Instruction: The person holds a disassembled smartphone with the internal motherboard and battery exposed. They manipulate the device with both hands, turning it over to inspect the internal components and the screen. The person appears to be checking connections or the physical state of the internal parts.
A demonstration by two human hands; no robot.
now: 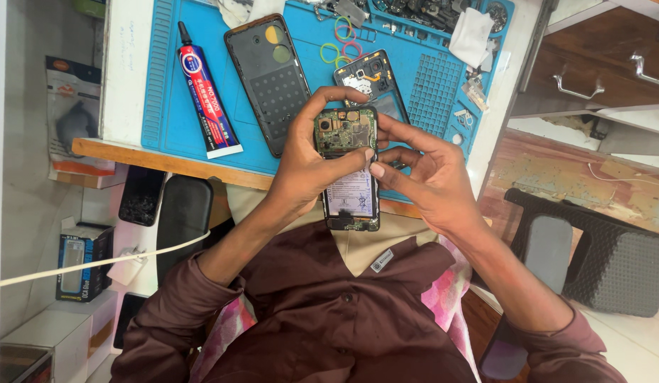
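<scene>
I hold an opened phone (349,186) upright over my lap, its back removed so the green circuit board and the white-labelled battery show. My left hand (301,170) wraps the phone from the left, with fingers curled over its top and the thumb lying across its middle. My right hand (432,177) is at the phone's right edge; thumb and forefinger touch the side near the board. I cannot tell whether anything small is pinched between them.
A blue work mat (173,113) covers the bench ahead. On it lie a glue tube (205,92), a black back cover (269,78), another phone frame (372,74), coloured rubber bands (341,41) and a white cloth (471,35). Drawers (599,71) stand right; a white cable (95,262) crosses left.
</scene>
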